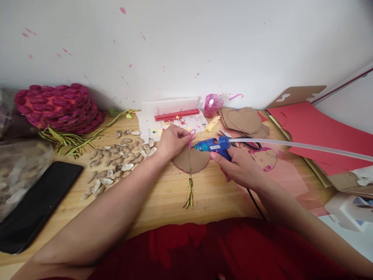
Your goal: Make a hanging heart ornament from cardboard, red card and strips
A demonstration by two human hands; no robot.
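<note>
My right hand [237, 165] is wrapped round a blue hot glue gun [217, 147], a long clear glue stick running out of its back to the right. The nozzle points left, close to a pink pipe cleaner loop [192, 132]. With thumb and fingertips, my left hand [175, 142] pinches that loop at the top of a round cardboard piece [182, 161] with a pink edge. Down the middle of the cardboard runs a thin cord, ending in a yellow-green and dark tassel [190, 194] on the table.
Loose peanut shells [119, 157] lie left of the cardboard, near a black phone [43, 206]. A stack of pink shell-covered pieces [58, 105] stands back left. Behind are star confetti on white paper [147, 122] and a pink-stained cup [212, 105]. Right are scissors [253, 144] and red sheets [329, 136].
</note>
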